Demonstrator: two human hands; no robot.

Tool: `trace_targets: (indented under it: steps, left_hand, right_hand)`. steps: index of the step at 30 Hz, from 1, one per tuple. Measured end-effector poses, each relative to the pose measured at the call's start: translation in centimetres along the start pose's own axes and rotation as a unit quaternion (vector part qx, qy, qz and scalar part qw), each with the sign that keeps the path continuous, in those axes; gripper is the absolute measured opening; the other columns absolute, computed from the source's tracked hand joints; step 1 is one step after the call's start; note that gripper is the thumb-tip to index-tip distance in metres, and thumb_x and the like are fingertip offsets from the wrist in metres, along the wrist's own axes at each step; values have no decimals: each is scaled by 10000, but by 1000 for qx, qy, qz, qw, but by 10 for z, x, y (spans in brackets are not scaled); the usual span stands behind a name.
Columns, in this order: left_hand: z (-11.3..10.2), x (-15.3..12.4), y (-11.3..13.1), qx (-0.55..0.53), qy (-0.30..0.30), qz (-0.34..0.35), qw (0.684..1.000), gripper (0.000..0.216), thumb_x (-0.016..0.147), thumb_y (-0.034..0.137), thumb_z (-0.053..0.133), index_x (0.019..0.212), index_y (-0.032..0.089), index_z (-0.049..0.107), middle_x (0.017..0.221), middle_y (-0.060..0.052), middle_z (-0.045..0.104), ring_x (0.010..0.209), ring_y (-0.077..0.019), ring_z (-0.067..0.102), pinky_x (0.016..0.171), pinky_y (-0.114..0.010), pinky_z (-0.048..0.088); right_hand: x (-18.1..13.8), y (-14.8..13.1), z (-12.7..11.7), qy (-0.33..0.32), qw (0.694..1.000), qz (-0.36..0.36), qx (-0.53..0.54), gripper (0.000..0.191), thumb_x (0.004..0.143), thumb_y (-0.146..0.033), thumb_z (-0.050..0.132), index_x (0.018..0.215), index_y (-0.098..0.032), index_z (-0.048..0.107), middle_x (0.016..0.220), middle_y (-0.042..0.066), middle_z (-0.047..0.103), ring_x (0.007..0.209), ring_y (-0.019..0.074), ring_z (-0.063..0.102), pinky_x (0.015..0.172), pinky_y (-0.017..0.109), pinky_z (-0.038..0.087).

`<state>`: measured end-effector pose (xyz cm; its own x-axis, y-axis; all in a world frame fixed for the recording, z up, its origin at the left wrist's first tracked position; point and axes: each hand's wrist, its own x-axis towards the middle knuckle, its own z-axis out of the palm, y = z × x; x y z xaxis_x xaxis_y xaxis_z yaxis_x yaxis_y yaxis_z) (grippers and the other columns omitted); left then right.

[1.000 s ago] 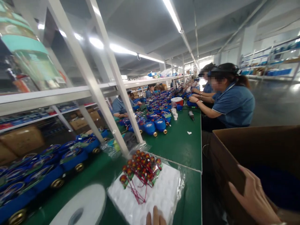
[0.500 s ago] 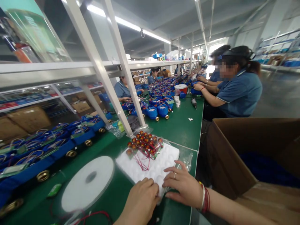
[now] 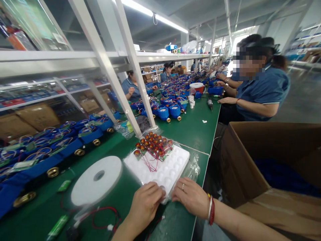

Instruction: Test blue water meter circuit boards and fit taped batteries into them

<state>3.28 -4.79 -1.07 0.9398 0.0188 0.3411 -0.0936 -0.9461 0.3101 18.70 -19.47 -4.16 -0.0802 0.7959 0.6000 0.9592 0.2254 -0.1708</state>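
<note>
A white foam tray (image 3: 173,170) with rounded hollows lies on the green bench, partly wrapped in a clear plastic bag (image 3: 193,167). Several copper-coloured round parts (image 3: 152,142) with red wires fill its far end. At the tray's near edge my left hand (image 3: 147,202) is closed, its fingertips pinching the bag's plastic. My right hand (image 3: 191,195), with a ring and bracelets, bends its fingers onto the bag at the near right corner. Its fingertips are partly hidden behind the hand.
Left of the tray lies a white disc (image 3: 110,174), with green cylindrical batteries (image 3: 58,226) and red wires nearby. Blue meter bodies (image 3: 62,147) with brass fittings line the left. A metal post (image 3: 136,67) rises behind. An open cardboard box (image 3: 240,174) stands right; co-workers (image 3: 260,87) sit beyond.
My right hand has come down and left, its spread fingers now closing at the tray's corner. My left hand stays at the near edge. The view has shifted slightly.
</note>
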Motion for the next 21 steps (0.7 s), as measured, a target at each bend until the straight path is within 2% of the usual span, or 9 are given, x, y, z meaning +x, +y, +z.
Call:
trace_targets:
  steps: [5, 8, 11, 16, 21]
  left_hand:
    - [0, -3, -1, -38, 17, 8, 999, 221, 921, 155, 375, 771, 186, 534, 713, -16, 596, 716, -149, 536, 689, -254, 432]
    - [-1, -4, 0, -62, 21, 2, 998, 216, 920, 173, 396, 791, 194, 568, 724, -15, 620, 721, -143, 569, 712, -251, 462]
    - [-1, -5, 0, -89, 28, -6, 996, 182, 915, 188, 434, 833, 201, 596, 762, -7, 651, 754, -137, 602, 805, -269, 479]
    - [3, -8, -4, -131, 25, -26, 991, 122, 899, 188, 489, 870, 214, 605, 878, 9, 688, 938, -130, 625, 987, -294, 413]
    - [7, -12, -10, -155, 11, -56, 986, 125, 894, 199, 506, 875, 230, 625, 928, 16, 705, 1050, -136, 602, 1044, -315, 371]
  right_hand:
    - [-6, -3, -4, -13, 1000, -5, -2, 182, 957, -189, 419, 818, -158, 532, 735, 20, 559, 700, 162, 484, 646, 285, 350]
    - [-4, -2, -7, -16, 999, -35, -3, 177, 950, -158, 407, 825, -152, 532, 727, 25, 558, 693, 163, 476, 635, 283, 343]
    - [-2, 1, -8, -19, 998, -60, -8, 167, 950, -159, 405, 842, -146, 531, 743, 35, 568, 710, 162, 485, 651, 280, 343]
    - [-3, 5, -1, -70, 995, -74, -16, 129, 940, -160, 404, 953, -146, 532, 842, 46, 595, 792, 172, 497, 723, 307, 338]
    - [-2, 8, 3, -111, 988, -103, -3, 114, 932, -169, 409, 936, -167, 522, 839, 21, 592, 821, 173, 476, 781, 324, 319]
